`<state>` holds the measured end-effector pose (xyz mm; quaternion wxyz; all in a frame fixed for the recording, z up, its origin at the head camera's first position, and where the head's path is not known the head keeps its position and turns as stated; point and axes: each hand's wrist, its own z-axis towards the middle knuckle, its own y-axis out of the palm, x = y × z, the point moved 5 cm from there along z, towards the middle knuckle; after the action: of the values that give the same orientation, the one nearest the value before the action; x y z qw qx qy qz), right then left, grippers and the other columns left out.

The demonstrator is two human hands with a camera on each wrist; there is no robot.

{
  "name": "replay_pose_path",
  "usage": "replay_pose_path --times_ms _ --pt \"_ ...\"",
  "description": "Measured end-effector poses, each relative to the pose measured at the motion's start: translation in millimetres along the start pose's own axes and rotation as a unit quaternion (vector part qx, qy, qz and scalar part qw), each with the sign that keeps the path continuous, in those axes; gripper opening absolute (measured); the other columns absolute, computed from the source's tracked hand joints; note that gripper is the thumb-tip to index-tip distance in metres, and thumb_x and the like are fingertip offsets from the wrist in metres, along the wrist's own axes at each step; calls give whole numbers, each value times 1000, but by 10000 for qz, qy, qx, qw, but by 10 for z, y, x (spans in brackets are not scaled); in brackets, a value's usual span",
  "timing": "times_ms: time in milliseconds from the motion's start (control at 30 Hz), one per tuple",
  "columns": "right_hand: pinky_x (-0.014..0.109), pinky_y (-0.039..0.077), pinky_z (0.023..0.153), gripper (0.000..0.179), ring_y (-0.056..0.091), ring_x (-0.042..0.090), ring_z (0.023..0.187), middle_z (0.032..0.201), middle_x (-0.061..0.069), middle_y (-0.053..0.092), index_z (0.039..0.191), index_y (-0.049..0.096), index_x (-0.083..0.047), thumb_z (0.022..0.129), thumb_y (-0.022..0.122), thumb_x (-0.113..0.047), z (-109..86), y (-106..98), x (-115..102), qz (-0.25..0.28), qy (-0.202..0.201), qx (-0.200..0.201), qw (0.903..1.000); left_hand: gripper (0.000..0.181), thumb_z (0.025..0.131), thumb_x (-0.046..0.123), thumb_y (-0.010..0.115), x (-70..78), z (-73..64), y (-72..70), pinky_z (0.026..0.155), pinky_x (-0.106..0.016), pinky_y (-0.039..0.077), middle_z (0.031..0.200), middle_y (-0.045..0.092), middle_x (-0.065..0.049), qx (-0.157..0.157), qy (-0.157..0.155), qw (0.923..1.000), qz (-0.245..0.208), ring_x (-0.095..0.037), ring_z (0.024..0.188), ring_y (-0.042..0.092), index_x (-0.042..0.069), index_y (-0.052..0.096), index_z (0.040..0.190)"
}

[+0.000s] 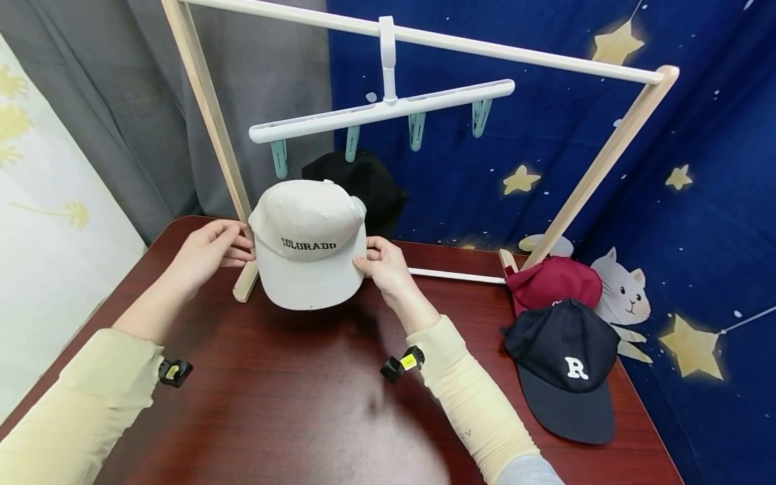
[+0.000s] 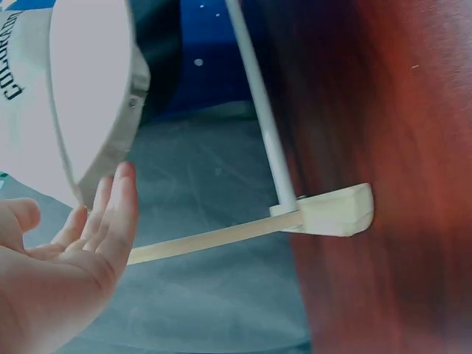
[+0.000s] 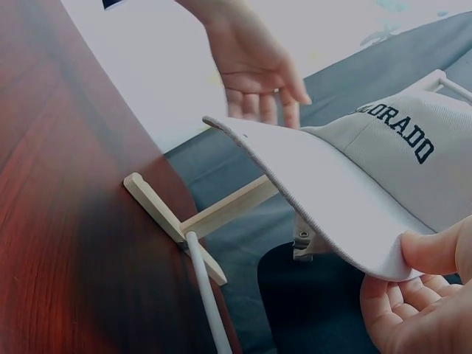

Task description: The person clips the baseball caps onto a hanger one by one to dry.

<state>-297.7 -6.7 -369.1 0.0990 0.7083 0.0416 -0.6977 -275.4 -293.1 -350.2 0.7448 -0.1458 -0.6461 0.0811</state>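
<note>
gripping the white cap [image 1: 309, 286] by its brim edge, the right hand [image 1: 389, 269] pinches it in the head view; the left hand [image 1: 209, 250] lies open just beside the cap's other side. the cap is lifted between the hands, below the pegs [image 1: 279, 159]; none visibly bites it, so any clipping looks undone. the navy cap [image 1: 564, 343] and red cap [image 1: 558, 281] lie well right of the right hand, also unclipped; for the black cap [image 1: 372, 195] beyond it, i cannot tell. bare table [image 1: 291, 417] leaves room nearer than both hands. left wrist view: straight fingers near the cap's edge, contact unclear, the post [image 2: 221, 237] crowding beyond them. right wrist view: thumb above brim, fingers beneath, its front edge free.
</note>
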Motion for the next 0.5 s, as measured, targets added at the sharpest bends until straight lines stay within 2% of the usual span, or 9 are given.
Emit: replay_pose_path --times_ms 100,167,333,433,500 --pt "25 51 65 22 61 12 74 93 18 68 109 56 8 88 58 13 -4 -4 13 16 1 -17 10000 44 105 24 38 78 37 -37 70 -22 54 90 62 11 323 86 9992 225 -3 80 65 -11 41 130" --pt "25 51 65 23 61 12 74 92 17 68 110 56 8 88 58 13 -7 -6 18 36 -2 -31 10000 44 104 26 40 125 59 -52 70 -19 52 92 61 11 541 135 9977 380 -1 80 64 -10 43 129" --pt "25 50 64 23 61 11 73 90 16 68 110 55 9 87 58 14 -15 -10 11 69 -53 -46 10000 45 102 33 44 264 95 -94 68 -15 46 96 59 14 1121 288 9888 938 2 81 58 -3 50 128" --pt "24 50 64 23 61 11 73 91 16 68 109 56 9 87 58 14 -20 -11 3 61 -66 -56 9999 46 102 35 44 350 117 -114 65 -17 41 89 56 21 1319 388 9837 1156 1 79 55 -1 53 127" --pt "24 50 63 23 61 11 74 92 16 68 109 56 9 87 59 14 -22 -13 -1 50 -66 -54 10000 46 101 36 45 397 136 -114 64 -18 40 87 56 21 1343 444 9829 1175 0 80 55 -1 54 127"
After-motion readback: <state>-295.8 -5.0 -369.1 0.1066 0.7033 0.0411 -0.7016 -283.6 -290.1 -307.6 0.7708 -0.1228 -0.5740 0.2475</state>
